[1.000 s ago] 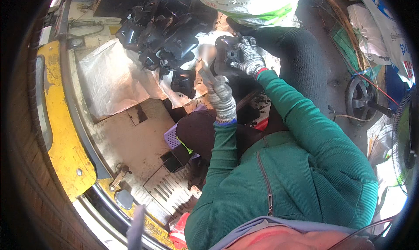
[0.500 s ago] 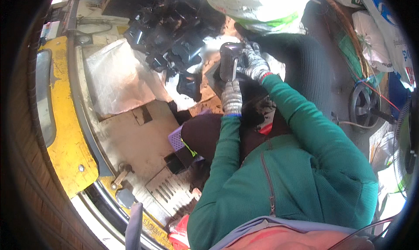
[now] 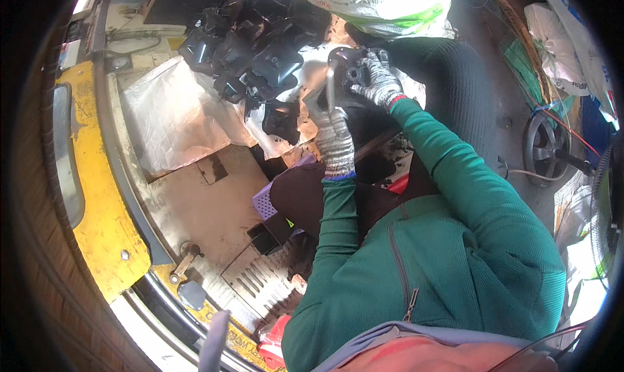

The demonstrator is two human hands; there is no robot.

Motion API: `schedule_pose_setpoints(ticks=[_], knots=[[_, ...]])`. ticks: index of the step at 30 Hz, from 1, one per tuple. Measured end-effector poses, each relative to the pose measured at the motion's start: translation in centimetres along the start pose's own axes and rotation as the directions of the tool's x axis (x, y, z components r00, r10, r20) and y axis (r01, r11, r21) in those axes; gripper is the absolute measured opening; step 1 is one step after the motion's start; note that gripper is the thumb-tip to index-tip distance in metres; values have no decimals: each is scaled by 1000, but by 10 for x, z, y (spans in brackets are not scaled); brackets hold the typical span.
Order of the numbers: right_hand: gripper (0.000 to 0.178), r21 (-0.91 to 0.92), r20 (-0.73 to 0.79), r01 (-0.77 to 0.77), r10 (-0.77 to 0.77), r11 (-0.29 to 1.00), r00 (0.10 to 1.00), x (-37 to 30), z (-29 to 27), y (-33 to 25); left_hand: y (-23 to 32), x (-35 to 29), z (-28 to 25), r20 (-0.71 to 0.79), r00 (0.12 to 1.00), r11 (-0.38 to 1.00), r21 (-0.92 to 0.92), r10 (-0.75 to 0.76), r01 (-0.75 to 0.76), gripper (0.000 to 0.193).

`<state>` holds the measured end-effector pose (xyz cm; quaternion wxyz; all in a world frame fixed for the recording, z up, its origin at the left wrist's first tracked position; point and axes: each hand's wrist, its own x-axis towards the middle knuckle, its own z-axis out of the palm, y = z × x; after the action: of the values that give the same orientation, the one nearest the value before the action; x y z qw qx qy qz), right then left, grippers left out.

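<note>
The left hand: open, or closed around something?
Closed: the gloved left hand is wrapped around a slim, blurred tool, whose upper end sticks out.

Green zipped top [image 3: 448, 261]; hands [image 3: 335, 135] in mottled gloves [image 3: 385, 86], left cuff [image 3: 340, 176] blue, right cuff [image 3: 398, 100] red.

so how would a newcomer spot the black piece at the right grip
Start at the heap of glossy black parts near the top, left of centre. Move right to the gloved right grip, on a black piece showing a round fitting. Unlike the heaped parts, it sits apart, with a grip on it.
</note>
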<state>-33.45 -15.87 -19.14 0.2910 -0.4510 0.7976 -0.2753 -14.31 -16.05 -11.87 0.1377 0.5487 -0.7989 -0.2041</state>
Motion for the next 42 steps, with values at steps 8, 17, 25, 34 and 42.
schedule_pose_setpoints(ticks=[8, 17, 25, 34, 42], knots=[[85, -31, 10, 29, -28, 999, 1000, 3, -4, -9, -48, -4, 43, 82, 955, 929, 221, 286, -298, 50], [87, -109, -29, 116, -119, 987, 992, 4, 15, -2, -43, -11, 44, 322, 940, 895, 379, 110, -235, 30], [80, 8, 11, 52, -52, 999, 999, -4, 11, -18, -7, -18, 31, 172, 935, 949, 2, -310, 315, 49], [79, 89, -35, 17, -14, 996, 999, -1, 7, -10, -25, -19, 58, -78, 987, 979, -161, -139, 125, 47], [81, 135, -65, -3, 12, 991, 998, 0, 9, -1, -9, -15, 35, -24, 997, 951, -304, -69, 59, 30]])
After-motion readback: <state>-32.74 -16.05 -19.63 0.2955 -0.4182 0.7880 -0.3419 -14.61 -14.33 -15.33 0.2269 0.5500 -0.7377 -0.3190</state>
